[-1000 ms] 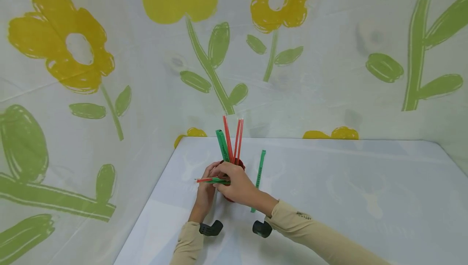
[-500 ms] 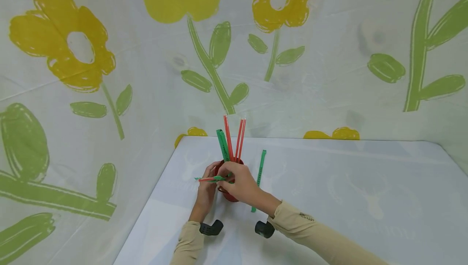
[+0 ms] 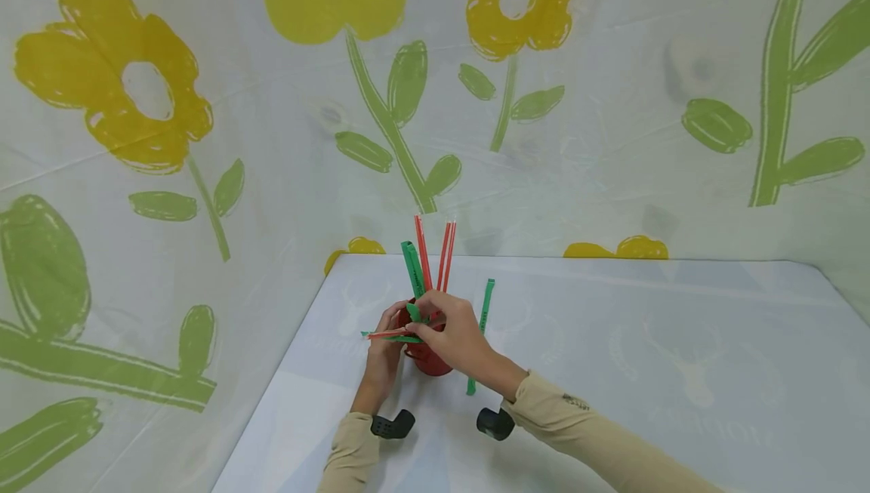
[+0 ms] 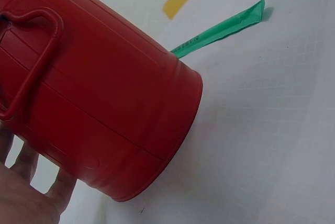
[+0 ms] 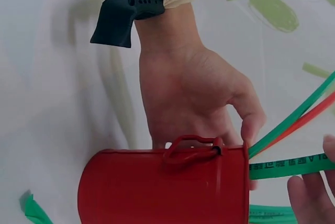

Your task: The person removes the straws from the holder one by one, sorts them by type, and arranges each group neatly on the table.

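A red metal pail (image 3: 430, 363) with small wire handles stands on the white table. My left hand (image 3: 384, 357) holds it from the left; in the right wrist view the left thumb lies at the rim. Wrapped red straws (image 3: 445, 255) and green-wrapped straws (image 3: 411, 268) stick up out of the pail. A red straw and a green one (image 5: 285, 130) lean out over the rim toward the left hand. Above the opening, my right hand (image 3: 457, 328) pinches a green-wrapped straw (image 5: 285, 169) with printed lettering, its lower end inside the pail.
One loose green-wrapped straw (image 3: 487, 304) lies on the table (image 3: 646, 372) just right of the pail. Black wrist mounts (image 3: 394, 425) sit on both forearms near the tabletop. A curtain (image 3: 598, 138) with yellow flowers hangs behind and at the left.
My right hand has risen slightly and shifted right, uncovering more of the pail. A green wrapper end now shows at its fingertips. The left hand has stayed in place.
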The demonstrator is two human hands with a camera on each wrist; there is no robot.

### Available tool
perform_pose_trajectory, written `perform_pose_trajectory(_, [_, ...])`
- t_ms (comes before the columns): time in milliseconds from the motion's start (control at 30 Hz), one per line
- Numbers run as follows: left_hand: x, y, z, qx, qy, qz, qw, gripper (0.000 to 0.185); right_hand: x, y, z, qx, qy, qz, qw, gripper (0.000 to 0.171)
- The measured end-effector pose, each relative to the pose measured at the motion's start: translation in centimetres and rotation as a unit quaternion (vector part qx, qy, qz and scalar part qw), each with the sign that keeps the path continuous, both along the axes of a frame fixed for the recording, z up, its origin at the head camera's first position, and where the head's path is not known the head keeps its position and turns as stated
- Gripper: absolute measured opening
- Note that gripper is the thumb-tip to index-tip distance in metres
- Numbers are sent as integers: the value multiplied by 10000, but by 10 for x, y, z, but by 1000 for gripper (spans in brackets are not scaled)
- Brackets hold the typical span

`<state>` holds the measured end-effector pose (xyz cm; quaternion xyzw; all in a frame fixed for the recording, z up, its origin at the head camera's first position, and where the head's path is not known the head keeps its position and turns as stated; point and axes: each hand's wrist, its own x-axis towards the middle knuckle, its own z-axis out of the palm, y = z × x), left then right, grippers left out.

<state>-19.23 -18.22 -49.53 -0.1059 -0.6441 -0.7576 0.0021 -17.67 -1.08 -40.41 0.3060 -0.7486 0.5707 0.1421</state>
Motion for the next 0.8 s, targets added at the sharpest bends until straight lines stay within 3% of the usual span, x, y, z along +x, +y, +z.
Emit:
perform_pose_trajectory(500, [0,1,1,137,-153,55,9998,47,2,8,13,-677,-76,-228,9974,28])
perform_pose_trajectory(800, [0,1,1,193,-84,65,9998,45,20,12,50,-873,4,-153,9961,17])
